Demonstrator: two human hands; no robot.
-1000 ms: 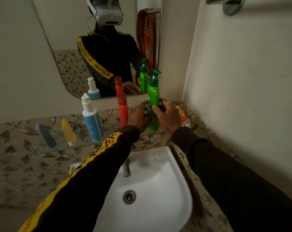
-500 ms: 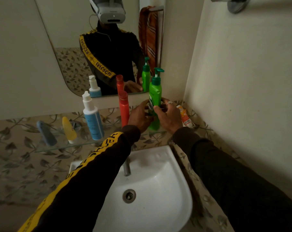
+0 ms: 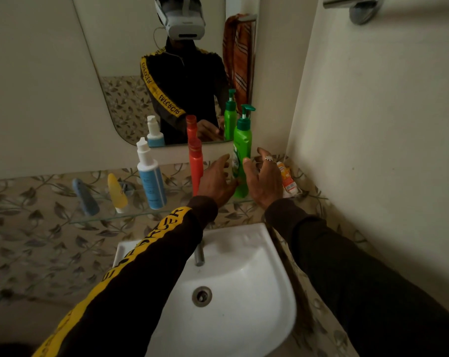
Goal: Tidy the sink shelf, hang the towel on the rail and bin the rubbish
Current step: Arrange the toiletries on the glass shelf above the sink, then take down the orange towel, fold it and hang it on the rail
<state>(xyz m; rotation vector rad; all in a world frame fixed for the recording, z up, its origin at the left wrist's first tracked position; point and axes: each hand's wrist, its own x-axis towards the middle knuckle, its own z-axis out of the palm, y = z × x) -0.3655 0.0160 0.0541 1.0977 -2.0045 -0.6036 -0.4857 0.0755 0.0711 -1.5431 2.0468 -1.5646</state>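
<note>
A green pump bottle (image 3: 242, 150) stands upright on the glass shelf (image 3: 110, 218) above the sink. My left hand (image 3: 216, 179) and my right hand (image 3: 264, 179) flank it with fingers spread, just off its sides. A red bottle (image 3: 195, 166) and a white and blue bottle (image 3: 150, 176) stand upright to the left. A yellow tube (image 3: 117, 193) and a grey-blue tube (image 3: 85, 197) lie further left. An orange and white wrapper (image 3: 286, 177) lies at the shelf's right end by the corner. An orange striped towel (image 3: 237, 57) shows only in the mirror.
A white sink (image 3: 256, 292) with a chrome tap (image 3: 199, 255) sits below the shelf. The mirror (image 3: 130, 60) hangs on the back wall. A chrome rail (image 3: 357, 6) is fixed high on the right wall, which stands close beside my right arm.
Both hands were closed around the green pump bottle; now their fingers have opened and drawn slightly away from it. The bottle stays upright on the shelf.
</note>
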